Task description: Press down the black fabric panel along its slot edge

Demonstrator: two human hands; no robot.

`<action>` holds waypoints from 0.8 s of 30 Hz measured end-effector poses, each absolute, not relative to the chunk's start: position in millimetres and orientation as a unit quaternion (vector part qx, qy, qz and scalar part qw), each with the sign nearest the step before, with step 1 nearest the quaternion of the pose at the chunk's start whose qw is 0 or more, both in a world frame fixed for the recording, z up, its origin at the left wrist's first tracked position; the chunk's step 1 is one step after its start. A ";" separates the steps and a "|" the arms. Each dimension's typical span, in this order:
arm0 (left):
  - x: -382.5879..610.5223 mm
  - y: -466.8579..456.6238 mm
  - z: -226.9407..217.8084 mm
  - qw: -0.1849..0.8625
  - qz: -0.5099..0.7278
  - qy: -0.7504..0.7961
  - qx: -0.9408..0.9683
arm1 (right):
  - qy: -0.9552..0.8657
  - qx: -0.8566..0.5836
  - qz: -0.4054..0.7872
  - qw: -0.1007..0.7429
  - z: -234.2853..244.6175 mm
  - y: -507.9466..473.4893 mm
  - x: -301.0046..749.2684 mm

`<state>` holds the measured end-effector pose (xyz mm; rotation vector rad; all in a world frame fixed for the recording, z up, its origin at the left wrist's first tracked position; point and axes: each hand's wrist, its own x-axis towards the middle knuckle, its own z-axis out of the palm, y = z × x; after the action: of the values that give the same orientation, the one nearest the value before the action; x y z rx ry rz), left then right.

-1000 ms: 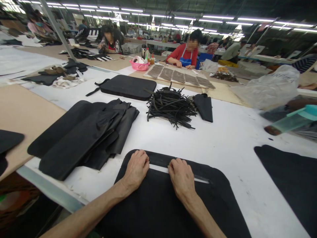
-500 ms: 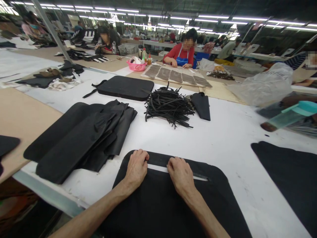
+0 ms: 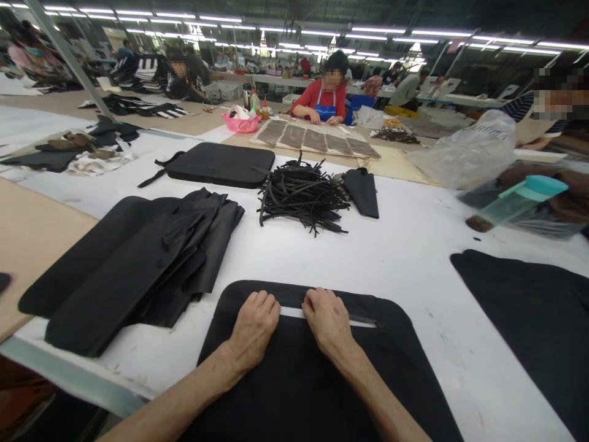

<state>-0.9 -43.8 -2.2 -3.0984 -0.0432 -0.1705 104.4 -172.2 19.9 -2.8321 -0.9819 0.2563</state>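
A large black panel of leather-like sheet [image 3: 304,380] with rounded corners lies flat in front of me. A long narrow slot runs across it near its far edge, and the white tabletop shows through. My left hand [image 3: 256,325] is closed, its fingers curled on the slot's edge at the left. Close to the right of it, my right hand [image 3: 327,319] is closed on the same edge, fingers bent down and partly hidden under the knuckles. The slot's right end [image 3: 363,322] is uncovered.
Left lies a stack of black pieces [image 3: 133,264]. Beyond are a black padded panel [image 3: 221,164], a heap of black strips [image 3: 304,193] and a small folded black piece [image 3: 361,193]. On the right are a teal-lidded bottle [image 3: 515,199] and another black sheet [image 3: 529,307]. A person [image 3: 322,98] works opposite.
The view has shifted slightly to the right. My left hand has slid a little towards me along the panel; both hands remain curled at the slot.
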 end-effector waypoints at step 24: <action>-28.5 -30.3 7.4 0.086 -0.019 -0.045 -0.995 | -0.323 -0.937 0.090 0.101 13.5 -176.6 108.7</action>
<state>-28.5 -30.3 7.4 -2.9663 -0.1331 -0.0568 108.7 -176.6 13.5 -2.7674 -0.9532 0.2669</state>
